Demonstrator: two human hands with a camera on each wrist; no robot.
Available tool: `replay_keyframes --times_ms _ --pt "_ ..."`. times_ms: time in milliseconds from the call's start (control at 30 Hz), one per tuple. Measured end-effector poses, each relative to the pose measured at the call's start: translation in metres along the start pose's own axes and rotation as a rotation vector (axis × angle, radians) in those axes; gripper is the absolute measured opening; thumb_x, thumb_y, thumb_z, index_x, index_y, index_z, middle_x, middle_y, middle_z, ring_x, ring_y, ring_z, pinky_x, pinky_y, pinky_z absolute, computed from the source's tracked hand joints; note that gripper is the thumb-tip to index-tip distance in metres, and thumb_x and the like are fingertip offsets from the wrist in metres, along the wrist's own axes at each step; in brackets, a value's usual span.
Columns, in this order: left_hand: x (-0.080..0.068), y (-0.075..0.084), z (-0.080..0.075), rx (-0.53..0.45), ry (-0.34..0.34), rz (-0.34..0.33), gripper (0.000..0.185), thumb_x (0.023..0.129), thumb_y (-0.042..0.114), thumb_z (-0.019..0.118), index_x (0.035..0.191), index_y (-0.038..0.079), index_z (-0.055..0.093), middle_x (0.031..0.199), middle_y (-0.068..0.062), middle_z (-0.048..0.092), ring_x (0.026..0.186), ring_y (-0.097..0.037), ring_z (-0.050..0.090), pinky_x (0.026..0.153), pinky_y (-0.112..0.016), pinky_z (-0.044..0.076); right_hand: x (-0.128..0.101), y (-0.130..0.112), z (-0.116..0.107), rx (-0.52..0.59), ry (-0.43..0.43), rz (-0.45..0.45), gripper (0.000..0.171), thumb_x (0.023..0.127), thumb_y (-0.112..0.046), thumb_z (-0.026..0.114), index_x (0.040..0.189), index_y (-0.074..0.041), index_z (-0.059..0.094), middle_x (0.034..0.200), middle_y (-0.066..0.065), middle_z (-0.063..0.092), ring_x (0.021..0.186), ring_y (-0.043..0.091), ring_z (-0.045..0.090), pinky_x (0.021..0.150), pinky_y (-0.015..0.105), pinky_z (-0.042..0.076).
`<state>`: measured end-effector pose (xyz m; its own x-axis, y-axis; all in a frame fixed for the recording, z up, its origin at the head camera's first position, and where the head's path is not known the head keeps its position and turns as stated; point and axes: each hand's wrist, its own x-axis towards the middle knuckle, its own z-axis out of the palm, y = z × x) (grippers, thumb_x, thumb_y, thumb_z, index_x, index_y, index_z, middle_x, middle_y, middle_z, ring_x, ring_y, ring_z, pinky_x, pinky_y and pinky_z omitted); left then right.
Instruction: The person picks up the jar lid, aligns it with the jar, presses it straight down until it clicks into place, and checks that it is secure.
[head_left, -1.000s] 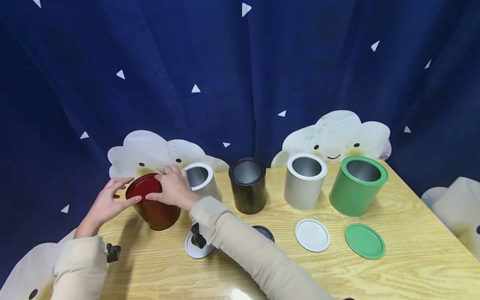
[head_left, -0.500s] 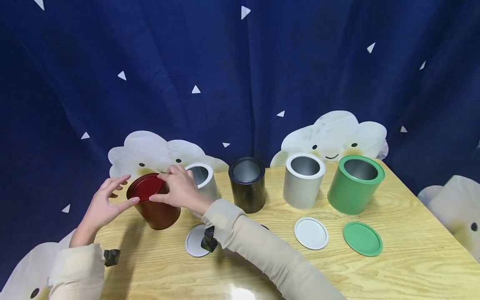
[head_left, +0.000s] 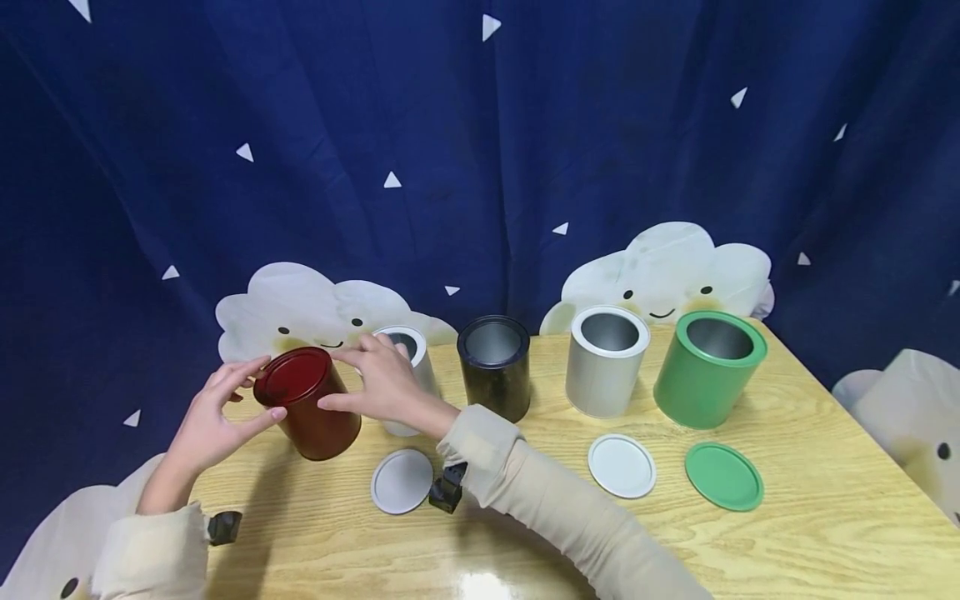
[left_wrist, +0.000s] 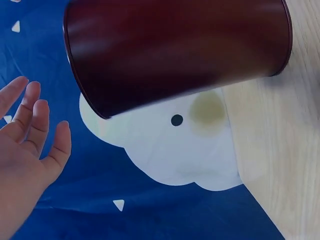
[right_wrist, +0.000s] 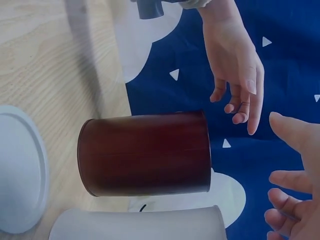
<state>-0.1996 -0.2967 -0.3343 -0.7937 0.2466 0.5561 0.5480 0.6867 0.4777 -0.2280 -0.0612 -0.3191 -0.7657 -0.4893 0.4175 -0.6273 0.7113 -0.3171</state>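
Observation:
A dark red can (head_left: 322, 423) stands at the table's left end with its red lid (head_left: 296, 375) seated on top. My left hand (head_left: 217, 421) hovers at the can's left with fingers spread; the left wrist view shows a gap between that hand (left_wrist: 27, 150) and the can (left_wrist: 175, 50). On the other side is my right hand (head_left: 386, 385), its fingers loosely bent and holding nothing. It partly hides a light grey can (head_left: 423, 375). Both hands are apart from the red can (right_wrist: 145, 155) in the right wrist view.
Farther right stand an uncovered black can (head_left: 495, 387), white can (head_left: 606, 379) and green can (head_left: 701, 383). A grey lid (head_left: 401, 482), a white lid (head_left: 622, 467) and a green lid (head_left: 723, 477) lie on the wooden table (head_left: 795, 533). A blue curtain (head_left: 450, 125) hangs behind.
My right hand has come off the red lid and moved right, in front of the grey can. The left hand has shifted slightly. The black lid has become hidden behind the right sleeve.

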Motion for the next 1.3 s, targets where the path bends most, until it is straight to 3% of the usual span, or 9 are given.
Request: replay_keyframes --times_ms 133,300,533,867,933,1167,1300 --pt "-0.002 0.005 0.001 -0.006 0.004 0.029 0.064 0.064 0.001 0.078 0.123 -0.001 0.053 0.104 0.004 0.052 0.096 -0.003 0.041 0.072 -0.016 0.032 -0.006 0.002 -0.006 -0.009 -0.009 -0.023 0.062 0.073 -0.057 0.066 0.127 -0.028 0.055 0.098 -0.006 0.053 0.092 0.008 0.044 0.07 0.021 0.029" --pt "-0.007 0.011 0.003 -0.006 0.013 0.077 0.067 0.061 -0.001 0.079 0.123 0.003 0.054 0.103 0.012 0.051 0.096 -0.003 0.04 0.072 -0.017 0.032 -0.016 0.004 -0.01 -0.006 -0.012 -0.043 0.063 0.072 -0.057 0.066 0.126 -0.024 0.057 0.105 -0.005 0.054 0.095 0.011 0.044 0.072 0.022 0.03" --pt "-0.013 0.016 0.006 -0.02 0.004 0.12 0.073 0.056 -0.005 0.08 0.124 0.001 0.053 0.099 -0.001 0.053 0.093 -0.005 0.043 0.073 -0.017 0.032 -0.027 0.008 -0.016 0.024 0.001 -0.055 0.063 0.071 -0.054 0.068 0.124 -0.02 0.058 0.105 -0.002 0.055 0.096 0.013 0.046 0.078 0.026 0.033" --pt "-0.018 0.026 0.016 -0.04 -0.02 0.111 0.079 0.054 -0.006 0.08 0.127 0.002 0.05 0.1 0.0 0.05 0.094 -0.006 0.041 0.074 -0.016 0.032 -0.041 0.021 -0.023 0.108 0.031 -0.071 0.06 0.068 -0.048 0.075 0.118 -0.016 0.063 0.099 -0.002 0.055 0.097 0.014 0.047 0.079 0.028 0.034" --pt "-0.019 0.03 0.018 -0.042 -0.019 0.115 0.08 0.053 -0.007 0.08 0.127 0.001 0.049 0.1 0.001 0.05 0.094 -0.006 0.041 0.074 -0.016 0.032 -0.044 0.023 -0.023 0.123 0.028 -0.069 0.06 0.067 -0.047 0.075 0.117 -0.016 0.063 0.1 -0.001 0.054 0.097 0.015 0.047 0.08 0.029 0.034" --pt "-0.017 0.071 0.02 -0.078 -0.018 0.164 0.077 0.051 -0.011 0.077 0.122 -0.008 0.049 0.094 0.004 0.049 0.09 -0.011 0.042 0.073 -0.013 0.031 -0.054 0.033 -0.02 0.129 0.024 -0.066 0.058 0.068 -0.045 0.075 0.115 -0.014 0.064 0.1 0.0 0.055 0.099 0.015 0.047 0.083 0.032 0.035" --pt "-0.019 0.064 0.031 -0.088 -0.037 0.196 0.078 0.05 -0.01 0.079 0.122 -0.008 0.049 0.094 0.0 0.05 0.091 -0.012 0.043 0.075 -0.012 0.031 -0.06 0.04 -0.015 0.144 0.04 -0.074 0.058 0.067 -0.044 0.076 0.114 -0.012 0.065 0.102 0.001 0.057 0.1 0.017 0.048 0.085 0.034 0.035"
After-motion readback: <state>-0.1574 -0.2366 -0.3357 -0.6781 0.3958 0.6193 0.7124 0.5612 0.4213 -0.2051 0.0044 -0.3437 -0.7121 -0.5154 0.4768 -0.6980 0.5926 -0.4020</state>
